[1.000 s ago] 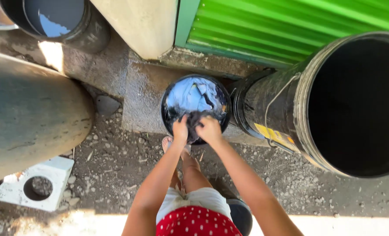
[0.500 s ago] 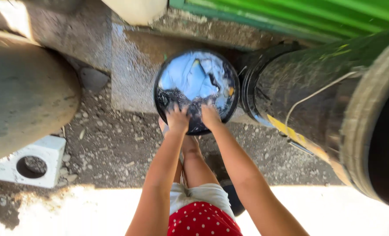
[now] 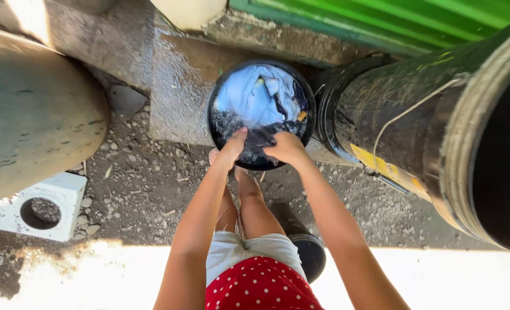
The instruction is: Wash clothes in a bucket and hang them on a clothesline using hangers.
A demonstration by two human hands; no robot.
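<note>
Roughly, per label:

left hand: left hand (image 3: 234, 143) at the near rim of the black bucket (image 3: 212, 123), fingers together and pointing up-frame into the water, touching the dark cloth (image 3: 257, 142); whether it grips, cannot tell.
right hand: right hand (image 3: 286, 148) at the near rim just right of the left one, fingers curled down on the same dark cloth; looks like a loose hold, true grip hidden.
cloth position: dark cloth lies between the two hands, at the lower edge of the bucket's opening, wet, partly under water.
direction from hands: cloth sits just up-frame of both palms, touching the fingertips; rest of the laundry further up-frame.
long axis: dark cloth bunched, roughly left-right across the frame between the hands; not sure.
nearer hand: both about equal; right hand covers slightly more of it.
light blue clothes (image 3: 255, 95): upper half of the bucket, soaking, apart from the hands.
bucket place: centre-top of frame, on a concrete slab (image 3: 174, 86), touching or just beside the big black barrel (image 3: 381, 115) at right.
counts: hands 2; small bucket 1; big barrel in view 1; dark cloth 1; light clothes a heap, number unclear.
other: white block with round hole (image 3: 40, 212) lower left; green corrugated sheet (image 3: 381, 20) top right.
</note>
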